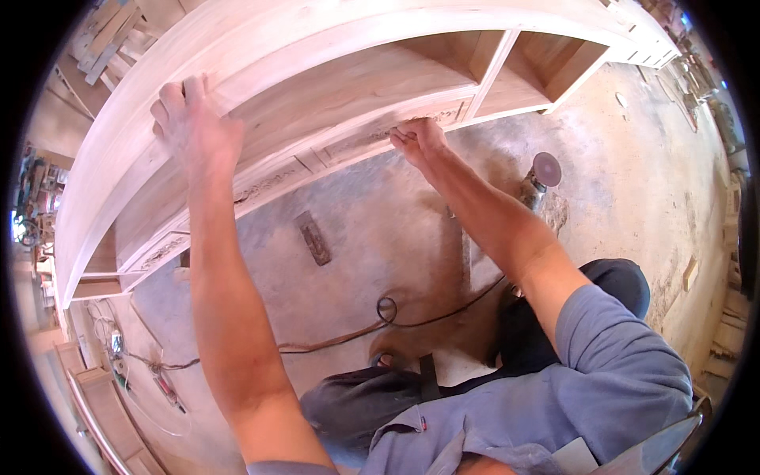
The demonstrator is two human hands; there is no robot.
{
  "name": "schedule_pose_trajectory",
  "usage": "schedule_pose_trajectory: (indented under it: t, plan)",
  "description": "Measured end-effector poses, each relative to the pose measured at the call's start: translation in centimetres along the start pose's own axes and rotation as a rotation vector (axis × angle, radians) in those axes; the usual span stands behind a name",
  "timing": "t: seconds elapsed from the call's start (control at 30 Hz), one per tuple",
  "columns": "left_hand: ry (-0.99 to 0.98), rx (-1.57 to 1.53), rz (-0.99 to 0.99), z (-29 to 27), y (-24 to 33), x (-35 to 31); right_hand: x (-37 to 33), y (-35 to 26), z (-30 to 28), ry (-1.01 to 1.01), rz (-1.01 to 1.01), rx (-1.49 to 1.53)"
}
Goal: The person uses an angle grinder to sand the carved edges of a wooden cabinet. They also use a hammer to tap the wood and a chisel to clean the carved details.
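Observation:
A long pale wooden cabinet (332,59) with open compartments stretches across the far side in front of me. My left hand (198,131) rests on its top board near the front edge, fingers apart and a little bent. Lower down, my right hand (419,140) is closed against the carved lower rail (360,146). Its fingers are curled in, and whatever they may pinch is hidden. Carved patterns run along the rail on both sides of that hand.
A power sander (546,170) with a round disc lies on the floor at right. A dark worn strip (314,237) lies below the cabinet. A cable (388,313) loops across the floor by my legs. Wood pieces (107,39) are stacked at the far left.

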State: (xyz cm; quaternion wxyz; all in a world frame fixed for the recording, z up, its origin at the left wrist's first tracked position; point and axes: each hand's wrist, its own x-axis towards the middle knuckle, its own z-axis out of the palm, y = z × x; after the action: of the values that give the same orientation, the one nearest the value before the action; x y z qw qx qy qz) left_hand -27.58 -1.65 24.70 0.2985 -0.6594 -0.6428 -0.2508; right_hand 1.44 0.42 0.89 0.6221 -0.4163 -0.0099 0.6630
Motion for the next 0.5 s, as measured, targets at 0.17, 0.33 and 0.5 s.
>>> schedule_pose_trajectory:
  t: [0.17,0.33,0.5]
  plan:
    - [-0.012,0.006,0.0,0.3,0.1,0.5,2.9,1.3,0.6,0.164,0.039,0.287]
    - [0.038,0.023,0.006,1.2,-0.4,0.4,2.8,1.3,2.3,0.308,0.131,0.271]
    - [0.019,0.023,0.017,1.0,-0.2,0.3,3.0,2.5,-0.1,0.107,0.026,0.379]
